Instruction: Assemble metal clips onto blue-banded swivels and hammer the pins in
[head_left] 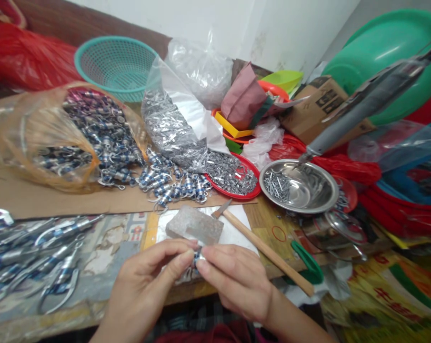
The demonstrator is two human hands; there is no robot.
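In the head view, my left hand (154, 281) and my right hand (236, 281) meet at the bench's front edge. The fingertips of both pinch a small blue-and-silver metal part (196, 257), mostly hidden by the fingers. Just beyond them a grey stone block (194, 225) lies on white paper. A hammer (268, 250) with a wooden handle rests to the right of the block, its head near the block's corner. Similar blue-and-silver metal parts (177, 186) are heaped behind the block.
An orange plastic bag (51, 138) spills more such parts. Longer assembled pieces (61, 276) lie at left. A red plate (233, 194) holds small metal bits. The steel bowl (315, 190) contains pins, with a grey hanging tool (365, 109) above it. A teal basket (115, 62) stands behind.
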